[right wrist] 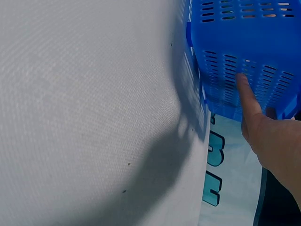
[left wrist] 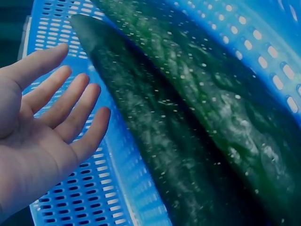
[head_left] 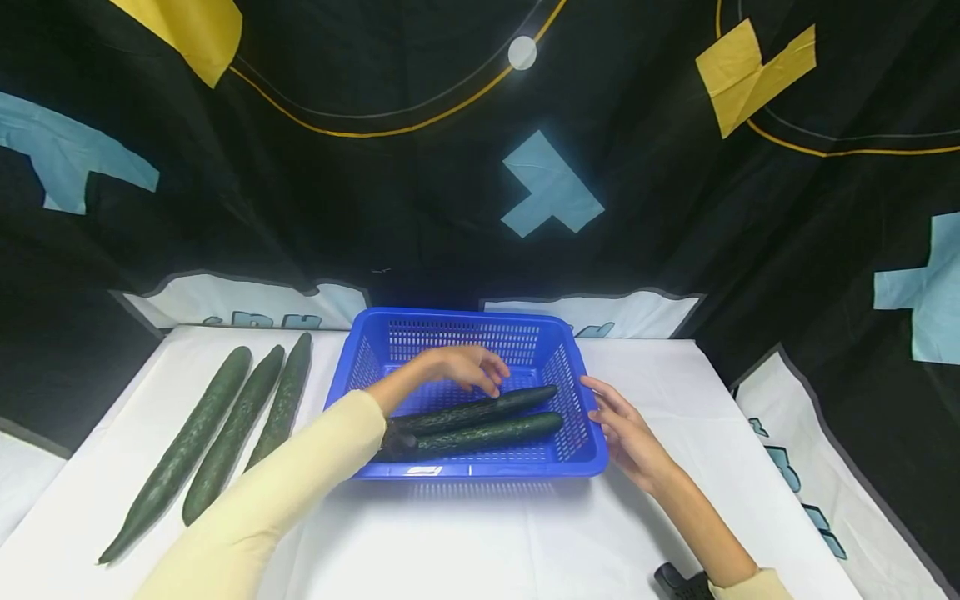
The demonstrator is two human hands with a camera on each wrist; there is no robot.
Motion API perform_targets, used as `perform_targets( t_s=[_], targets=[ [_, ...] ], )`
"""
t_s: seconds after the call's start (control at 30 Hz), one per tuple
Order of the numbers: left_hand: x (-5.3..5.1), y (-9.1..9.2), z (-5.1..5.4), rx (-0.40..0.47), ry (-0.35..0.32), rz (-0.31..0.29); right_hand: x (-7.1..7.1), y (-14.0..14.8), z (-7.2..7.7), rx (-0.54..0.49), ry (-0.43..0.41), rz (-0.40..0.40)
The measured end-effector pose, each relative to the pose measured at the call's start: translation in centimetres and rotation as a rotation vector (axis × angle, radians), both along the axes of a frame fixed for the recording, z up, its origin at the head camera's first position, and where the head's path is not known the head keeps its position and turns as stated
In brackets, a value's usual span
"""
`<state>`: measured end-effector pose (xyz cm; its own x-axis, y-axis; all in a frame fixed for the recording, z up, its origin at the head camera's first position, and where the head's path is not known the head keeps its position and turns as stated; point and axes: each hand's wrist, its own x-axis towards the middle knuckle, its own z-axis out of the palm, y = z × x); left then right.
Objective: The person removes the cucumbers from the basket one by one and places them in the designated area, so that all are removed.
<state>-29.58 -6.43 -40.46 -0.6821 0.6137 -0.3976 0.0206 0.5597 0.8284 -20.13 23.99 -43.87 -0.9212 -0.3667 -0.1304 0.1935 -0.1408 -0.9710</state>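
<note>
Two long dark-green cucumbers lie side by side in a blue plastic basket (head_left: 517, 477), the rear cucumber (head_left: 517, 402) and the front cucumber (head_left: 495, 434). My left hand (head_left: 467, 368) hovers over the basket just behind them, holding nothing. In the left wrist view its fingers (left wrist: 63, 110) are spread and relaxed, beside the nearer cucumber (left wrist: 141, 113). My left sleeve hides the cucumbers' left ends. At the basket's right side, my right hand (head_left: 626, 433) touches the rim. The right wrist view shows a straight finger (right wrist: 249, 96) against the slotted outer wall (right wrist: 225, 70).
On the left of the white table (head_left: 450, 542) lie three more cucumbers: the left cucumber (head_left: 180, 450), the middle cucumber (head_left: 232, 442) and the right cucumber (head_left: 288, 392), partly behind my left sleeve. A black curtain (head_left: 420, 208) with yellow and pale-blue shapes hangs behind the table.
</note>
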Motion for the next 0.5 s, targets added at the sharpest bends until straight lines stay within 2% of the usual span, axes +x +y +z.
perform_targets(
  t_s=[0.23, 0.5],
  targets=[
    [0.06, 0.48, -1.0, -0.084, -0.004, -0.022, -0.08, -0.01, -0.12, -0.003, 0.007, 0.009],
    [0.21, 0.83, -1.23, -0.149, 0.011, -0.037, -0.13, 0.09, -0.25, -0.01, 0.013, 0.003]
  ],
)
